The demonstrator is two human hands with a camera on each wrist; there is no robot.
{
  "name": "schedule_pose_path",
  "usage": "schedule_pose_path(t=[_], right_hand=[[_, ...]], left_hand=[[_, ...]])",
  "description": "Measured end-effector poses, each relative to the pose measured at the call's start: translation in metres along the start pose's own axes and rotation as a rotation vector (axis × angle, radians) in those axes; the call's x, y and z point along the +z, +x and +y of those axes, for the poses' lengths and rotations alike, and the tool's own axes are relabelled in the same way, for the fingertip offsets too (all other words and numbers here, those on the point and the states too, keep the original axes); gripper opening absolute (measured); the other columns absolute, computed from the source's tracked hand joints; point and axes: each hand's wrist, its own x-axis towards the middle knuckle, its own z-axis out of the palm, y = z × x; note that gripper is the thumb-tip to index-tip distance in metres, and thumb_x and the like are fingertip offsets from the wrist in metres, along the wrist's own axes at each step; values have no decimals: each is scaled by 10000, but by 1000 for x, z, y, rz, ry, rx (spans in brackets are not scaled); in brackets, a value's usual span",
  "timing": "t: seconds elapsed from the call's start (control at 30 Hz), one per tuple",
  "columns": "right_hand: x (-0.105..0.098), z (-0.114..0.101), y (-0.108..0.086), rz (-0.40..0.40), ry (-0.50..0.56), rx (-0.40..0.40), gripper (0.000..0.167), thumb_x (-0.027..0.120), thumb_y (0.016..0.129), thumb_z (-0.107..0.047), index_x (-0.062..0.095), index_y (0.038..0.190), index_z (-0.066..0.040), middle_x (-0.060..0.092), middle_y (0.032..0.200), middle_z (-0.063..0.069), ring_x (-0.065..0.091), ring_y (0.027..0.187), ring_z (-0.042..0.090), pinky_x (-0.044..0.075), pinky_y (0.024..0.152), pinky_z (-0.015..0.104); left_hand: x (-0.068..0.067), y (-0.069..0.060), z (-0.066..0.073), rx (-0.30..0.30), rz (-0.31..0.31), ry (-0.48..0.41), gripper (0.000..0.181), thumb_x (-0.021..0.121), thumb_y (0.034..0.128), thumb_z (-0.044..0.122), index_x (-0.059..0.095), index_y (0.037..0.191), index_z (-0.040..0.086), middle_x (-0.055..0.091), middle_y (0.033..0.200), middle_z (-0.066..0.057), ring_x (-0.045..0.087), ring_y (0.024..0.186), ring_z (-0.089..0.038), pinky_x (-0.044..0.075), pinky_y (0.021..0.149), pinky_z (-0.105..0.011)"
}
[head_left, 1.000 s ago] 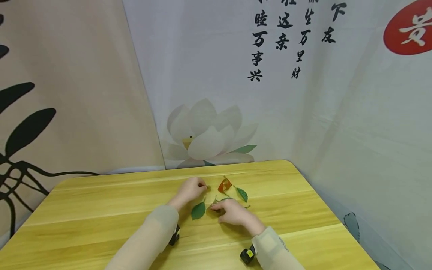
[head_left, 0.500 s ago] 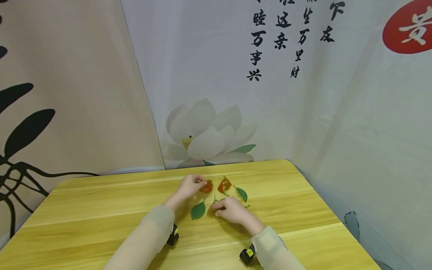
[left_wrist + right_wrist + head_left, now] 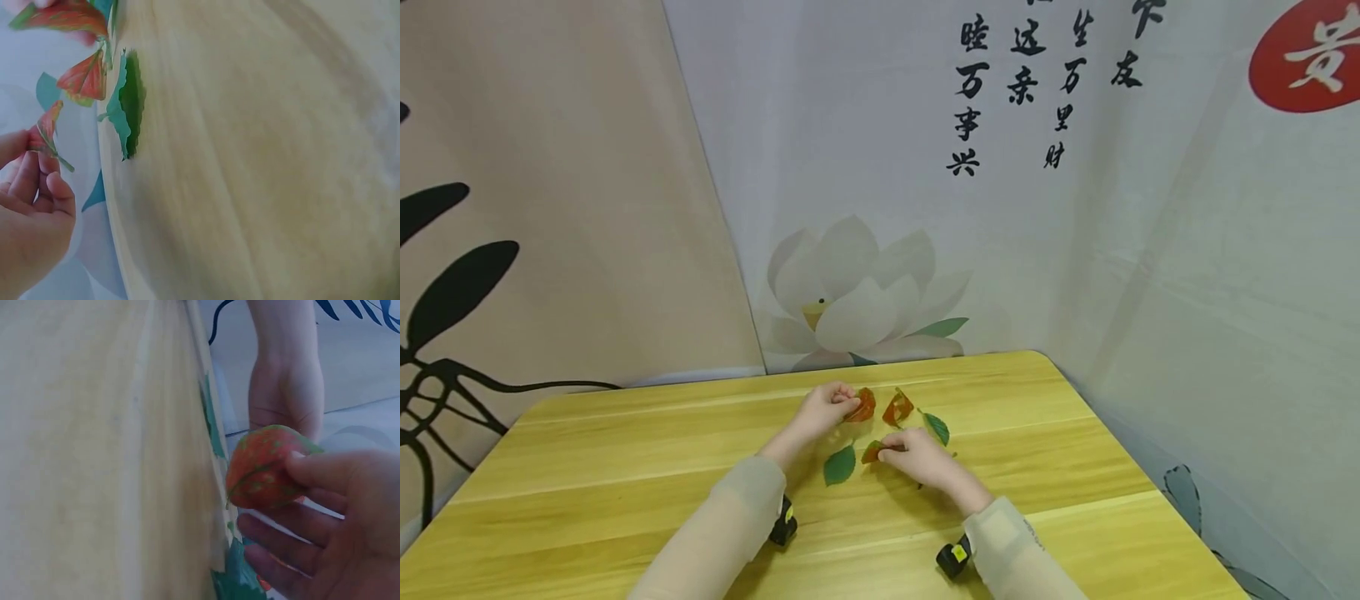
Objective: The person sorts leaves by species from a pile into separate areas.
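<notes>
I pinch one red leaf (image 3: 863, 406) in my left grip (image 3: 822, 410), thumb against fingers, the stem poking out below them. My right grip (image 3: 923, 461) pinches a second red leaf (image 3: 265, 469), its broad face red with a green vein down the middle and green along the upper edge (it nearly covers my fingertips there). Both leaves are over the far half of the counter (image 3: 587, 483), the left one farther from me; I cannot tell whether either touches the wood.

Just right of my left grip's leaf, a third red leaf (image 3: 898, 408) sits folded on the counter. A green leaf (image 3: 840, 466) lies flat near my left wrist, stem pointing away from me, and another green leaf (image 3: 937, 428) lies just beyond my right grip.

Farther out, both forearms wear pale sleeves (image 3: 715, 517), with a small black device (image 3: 784, 522) at the left wrist and a matching black box (image 3: 954, 558) at the right. Past the counter's far edge hangs a cloth backdrop (image 3: 1150, 250) printed with a white lotus (image 3: 865, 312), black characters (image 3: 967, 125) and a red oval (image 3: 1311, 57).
</notes>
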Motion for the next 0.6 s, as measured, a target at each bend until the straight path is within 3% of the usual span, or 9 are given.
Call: schedule_pose_path(t=[0.07,0.13,0.2,0.3,0.37,0.43,0.6], right_hand=[[-3,-1,0,40,52,6,253,579,979,-167,697,1043,47,680,925,187,600,770,203,493,679,320],[-5,-1,1,74,115,5,245,557,990,-162,664,913,43,606,740,156,509,615,193,436,584,301],[-11,-12,-2,105,188,15,254,549,990,-133,601,816,44,532,640,65,479,568,134,420,561,273],[-18,-25,-7,116,304,22,228,516,993,-76,557,795,28,503,639,15,512,574,143,501,590,333],[-22,-33,-11,111,369,37,195,493,998,-47,587,877,74,597,741,80,616,708,215,546,711,444],[-22,-30,-11,109,408,49,209,475,1006,-53,614,1018,103,652,915,158,643,875,306,514,798,542],[-19,-20,-8,124,418,73,229,488,1011,-71,612,1066,114,653,918,175,625,823,339,520,729,547]], left_hand=[[0,0,0,3,-1,-2,86,628,956,141,610,962,57,527,737,-16,443,640,-141,389,587,-268],[0,0,-1,0,-6,-12,83,623,959,142,606,966,61,496,710,-4,415,603,-131,364,559,-256],[0,-1,0,-2,-11,-25,85,617,963,141,598,969,59,479,692,0,391,572,-124,347,533,-249],[-1,-1,0,-7,-12,-46,86,615,965,147,589,970,65,463,673,7,367,548,-114,321,508,-240],[-1,-1,1,-5,-12,-57,85,613,965,142,584,967,62,468,673,6,363,543,-114,315,500,-238],[-1,0,1,-4,-12,-67,78,611,965,134,580,963,62,462,665,9,359,538,-112,309,491,-233],[0,0,-1,-3,-23,-88,65,608,963,112,574,962,55,437,645,11,352,525,-110,311,479,-227]])
